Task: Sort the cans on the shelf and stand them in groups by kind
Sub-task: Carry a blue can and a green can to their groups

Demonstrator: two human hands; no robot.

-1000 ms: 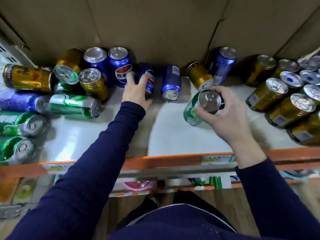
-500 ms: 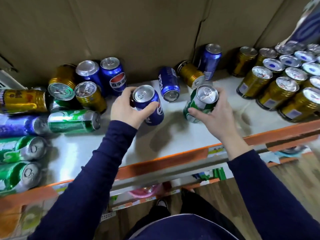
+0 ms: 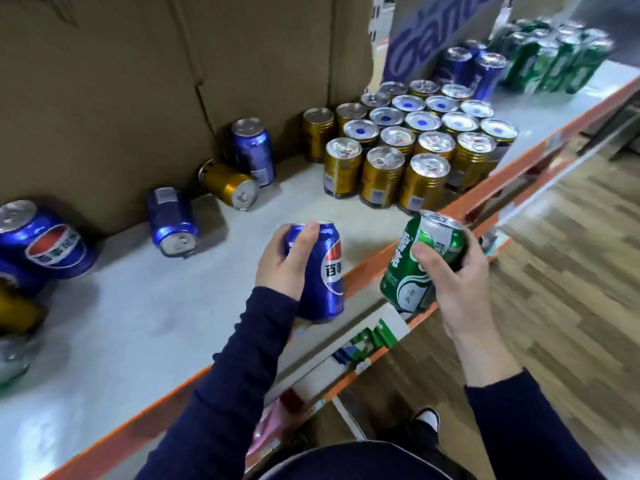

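Note:
My left hand (image 3: 288, 263) grips a blue Pepsi can (image 3: 325, 275) lifted over the shelf's front edge. My right hand (image 3: 453, 278) holds a green can (image 3: 420, 261) tilted, past the orange shelf rim (image 3: 367, 268). Several gold cans (image 3: 405, 147) stand grouped at the right. Behind them stand blue cans (image 3: 474, 71) and, farther right, blurred green cans (image 3: 554, 57). A blue can (image 3: 173, 220) and a gold can (image 3: 230, 185) lie on their sides near the back; another blue can (image 3: 252, 150) stands upright there.
Cardboard (image 3: 138, 81) forms the back wall. More blue cans (image 3: 45, 240) and a gold can (image 3: 17, 313) sit at the left edge. The white shelf board (image 3: 138, 306) lies open between the groups. A lower shelf and wooden floor (image 3: 571, 254) show to the right.
The view has swung right. Both hands have lifted their cans off the shelf and carried them rightward toward the front edge; the left hand picked up the blue can a second ago.

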